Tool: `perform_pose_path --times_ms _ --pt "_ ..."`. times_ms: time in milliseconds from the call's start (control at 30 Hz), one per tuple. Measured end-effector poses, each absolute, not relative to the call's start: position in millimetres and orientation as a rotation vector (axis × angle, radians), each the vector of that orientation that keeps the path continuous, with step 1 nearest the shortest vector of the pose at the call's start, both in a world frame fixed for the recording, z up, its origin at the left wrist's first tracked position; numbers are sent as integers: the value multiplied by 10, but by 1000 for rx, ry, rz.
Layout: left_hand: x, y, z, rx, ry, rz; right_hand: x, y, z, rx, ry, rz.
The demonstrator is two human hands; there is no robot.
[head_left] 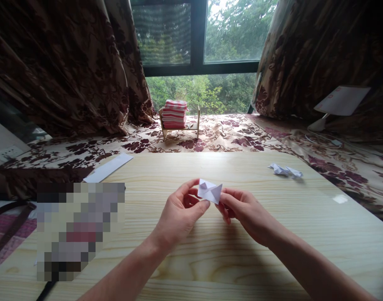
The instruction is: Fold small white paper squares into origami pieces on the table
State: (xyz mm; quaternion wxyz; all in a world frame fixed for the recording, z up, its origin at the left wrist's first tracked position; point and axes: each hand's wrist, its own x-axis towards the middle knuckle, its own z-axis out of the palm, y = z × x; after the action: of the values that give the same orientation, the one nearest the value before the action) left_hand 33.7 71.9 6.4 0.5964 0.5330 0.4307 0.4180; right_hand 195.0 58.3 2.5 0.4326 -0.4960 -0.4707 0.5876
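A small piece of folded white paper (209,191) is held up above the middle of the table, its front showing crossing folds and pointed corners. My left hand (180,211) pinches its left side, thumb along the lower edge and fingers behind. On the right edge, my right hand (241,209) grips the paper between thumb and fingers, with some fingertips curled below it. The parts of the fingers behind the paper are hidden.
Folded white paper shapes (285,170) lie at the table's (260,267) far right. A white paper strip (109,167) rests at the far left, behind a blurred-out object (81,232). Beyond stand a small wooden rack (180,128) with striped cloths (174,113) and a lamp (342,100).
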Motion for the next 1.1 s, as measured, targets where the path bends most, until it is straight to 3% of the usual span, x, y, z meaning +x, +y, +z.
perform_pose_path --times_ms 167,300,633,833,1100 --pt "287 721 84 1728 1124 1246 1962 589 18 -1281 -1169 1407" --pt "273 718 102 1918 958 1194 1962 589 26 -1280 -1211 1409" --pt "254 795 108 1315 963 896 1966 559 41 -1202 -1330 1442" --pt "280 807 92 1113 1012 960 1984 575 -46 -1224 -1426 1064" --pt "295 791 87 1150 1026 940 1943 540 20 -1250 -1544 1099"
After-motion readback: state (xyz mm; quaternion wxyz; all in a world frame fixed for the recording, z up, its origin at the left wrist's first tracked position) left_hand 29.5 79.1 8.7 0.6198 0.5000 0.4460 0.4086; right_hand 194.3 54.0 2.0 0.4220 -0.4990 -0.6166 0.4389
